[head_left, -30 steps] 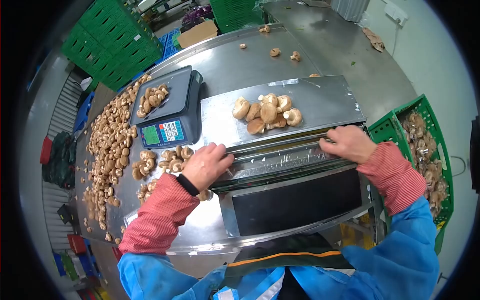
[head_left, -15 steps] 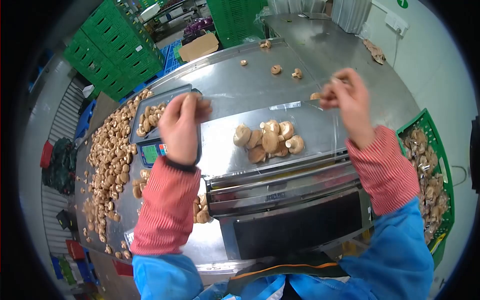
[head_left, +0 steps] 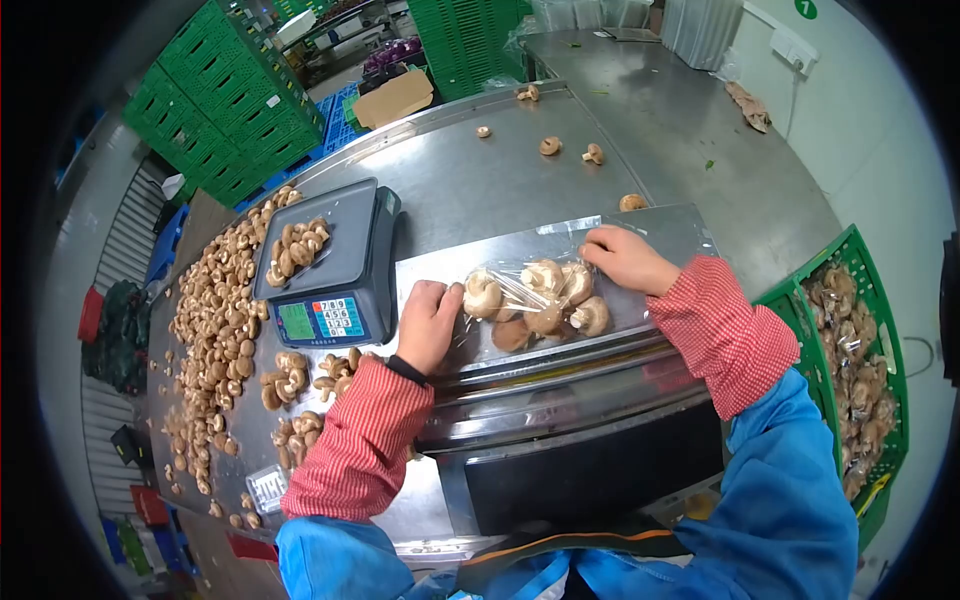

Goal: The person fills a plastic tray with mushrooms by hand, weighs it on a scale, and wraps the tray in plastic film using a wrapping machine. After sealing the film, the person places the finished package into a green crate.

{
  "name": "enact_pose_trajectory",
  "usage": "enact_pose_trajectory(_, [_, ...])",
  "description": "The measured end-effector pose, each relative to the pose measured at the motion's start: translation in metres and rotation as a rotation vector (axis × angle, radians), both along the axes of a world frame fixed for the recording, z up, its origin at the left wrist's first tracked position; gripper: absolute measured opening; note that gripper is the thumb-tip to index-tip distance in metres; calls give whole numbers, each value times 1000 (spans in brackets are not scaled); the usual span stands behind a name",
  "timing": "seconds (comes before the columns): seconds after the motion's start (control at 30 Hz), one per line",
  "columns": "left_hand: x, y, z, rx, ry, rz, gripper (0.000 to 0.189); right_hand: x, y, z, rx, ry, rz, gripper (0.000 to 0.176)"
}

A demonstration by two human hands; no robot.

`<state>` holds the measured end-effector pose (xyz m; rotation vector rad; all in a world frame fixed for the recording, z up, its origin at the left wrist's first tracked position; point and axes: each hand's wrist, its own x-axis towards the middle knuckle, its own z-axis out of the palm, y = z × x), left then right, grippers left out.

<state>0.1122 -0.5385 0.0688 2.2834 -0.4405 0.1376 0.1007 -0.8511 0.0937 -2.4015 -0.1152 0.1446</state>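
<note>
Where the curved steel table shines dull and scuffed, a slanted metal plate of a wrapping stand sits across its near side, above a dark front panel that blue sleeves partly cover. A green slatted crate at the right, cut off by the picture's edge, holds bagged mushrooms that are hard to make out. Left of the plate stands a grey scale with a small heap on its pan. Clear film, creased and glinting, lies stretched over a pile of mushrooms in the middle of the plate; their round tan caps and pale stems show through it. The left hand rests knuckles up against the pile's left side, its fingers curled down onto the film, tips hidden, so a grip cannot be told. The right hand lies at the pile's far edge, its fingers nearly straight and close together on the film; whether they pinch it cannot be told
</note>
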Motion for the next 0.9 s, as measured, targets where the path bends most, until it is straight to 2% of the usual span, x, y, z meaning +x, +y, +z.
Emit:
enact_pose_trajectory(0.03, [-7,2,-5,-145,-1,0,30,-4,-3,-5,87,-86,20,28])
enact_pose_trajectory(0.07, [-13,3,-8,-312,250,-19,30,-8,-5,-9,175,-171,41,29])
enact_pose_trajectory(0.17, [-30,-11,13,-497,561,114,29,-26,10,-7,617,-65,-132,31])
enact_pose_trajectory(0.2, [-30,-16,15,-505,544,154,26,-29,13,-5,655,-16,-152,30])
enact_pose_trajectory(0.3, [-32,-33,6,-838,535,232,27,-40,11,-1,757,62,-171,28])
enact_pose_trajectory(0.37, [-57,-17,13,-827,648,147,27,-60,10,-4,821,34,-121,25])
enact_pose_trajectory(0.47, [-122,-3,64,-725,765,72,27,-127,22,12,658,-227,-112,22])
enact_pose_trajectory(0.5, [-147,-3,75,-662,781,119,29,-156,25,29,760,48,-148,22])
enact_pose_trajectory(0.53, [-170,1,78,-651,853,160,28,-180,31,31,778,44,-148,21])
enact_pose_trajectory(0.57, [-192,7,65,-644,881,148,24,-198,31,10,702,-135,-82,20])
enact_pose_trajectory(0.63, [-233,13,46,-686,946,184,18,-240,38,18,787,316,-229,18])
enact_pose_trajectory(0.7, [-260,15,9,-689,855,200,17,-262,40,-21,438,34,-154,18])
enact_pose_trajectory(0.73, [-266,21,-25,-428,551,179,16,-265,45,-22,356,-25,-180,20])
enact_pose_trajectory(0.83, [-268,20,-52,-206,392,202,15,-269,36,-39,186,7,-173,20])
enact_pose_trajectory(0.87, [-268,21,-49,-168,404,199,14,-268,31,-37,293,196,-226,17])
enact_pose_trajectory(0.9, [-267,16,-36,-106,261,155,13,-270,22,-47,576,253,-267,14])
